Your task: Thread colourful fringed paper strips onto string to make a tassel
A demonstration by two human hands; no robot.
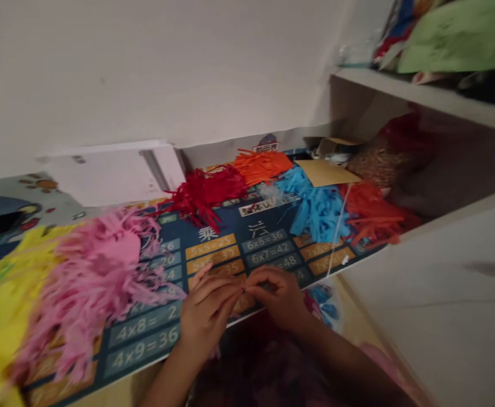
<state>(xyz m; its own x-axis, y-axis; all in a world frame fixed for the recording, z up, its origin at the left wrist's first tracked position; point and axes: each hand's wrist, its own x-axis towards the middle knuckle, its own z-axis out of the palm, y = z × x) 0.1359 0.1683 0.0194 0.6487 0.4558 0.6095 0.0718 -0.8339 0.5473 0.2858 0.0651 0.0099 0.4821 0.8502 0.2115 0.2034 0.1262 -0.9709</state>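
My left hand and my right hand meet fingertip to fingertip at the near edge of a blue multiplication-table mat. Both hands pinch together at one spot; what lies between the fingers is too small and blurred to name. A thin pale thread or strip runs from near my right hand up toward the blue fringe. A pile of pink fringed paper lies just left of my left hand, touching the mat.
Fringed paper piles cover the mat: yellow at far left, dark red, orange, light blue, red-orange. A white box stands against the wall. A shelf unit rises at right, holding green paper.
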